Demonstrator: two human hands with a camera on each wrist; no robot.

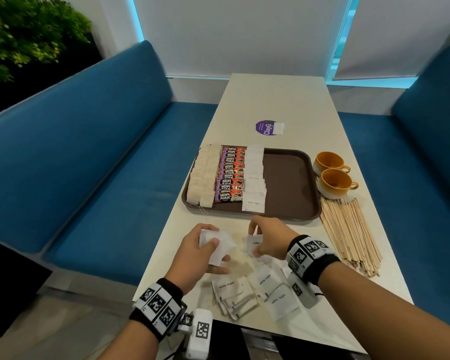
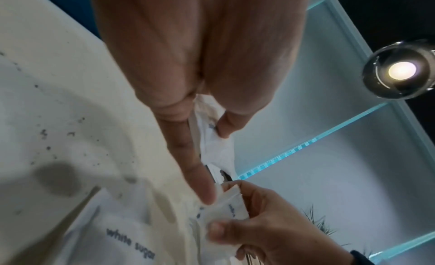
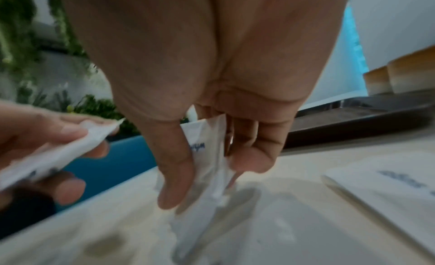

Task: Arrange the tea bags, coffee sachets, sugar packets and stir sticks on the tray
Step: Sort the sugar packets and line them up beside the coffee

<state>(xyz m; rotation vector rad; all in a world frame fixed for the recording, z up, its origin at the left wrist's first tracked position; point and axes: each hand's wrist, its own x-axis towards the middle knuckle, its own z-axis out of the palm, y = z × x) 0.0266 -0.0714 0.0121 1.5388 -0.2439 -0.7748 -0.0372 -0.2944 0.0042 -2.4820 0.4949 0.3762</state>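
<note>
A brown tray (image 1: 289, 178) holds rows of tea bags (image 1: 203, 178), red coffee sachets (image 1: 230, 175) and white sugar packets (image 1: 255, 178); its right half is bare. Just in front of the tray, my left hand (image 1: 205, 249) grips a small stack of sugar packets (image 1: 218, 246) (image 2: 217, 148). My right hand (image 1: 264, 242) pinches another sugar packet (image 1: 253, 245) (image 3: 207, 157) between thumb and fingers just above the table. Loose sugar packets (image 1: 257, 292) lie near the front edge. A pile of wooden stir sticks (image 1: 348, 232) lies right of the tray.
Two orange cups (image 1: 331, 175) stand right of the tray, behind the sticks. A purple round sticker (image 1: 266, 128) lies further back on the white table (image 1: 276, 100). Blue benches (image 1: 89, 165) run along both sides.
</note>
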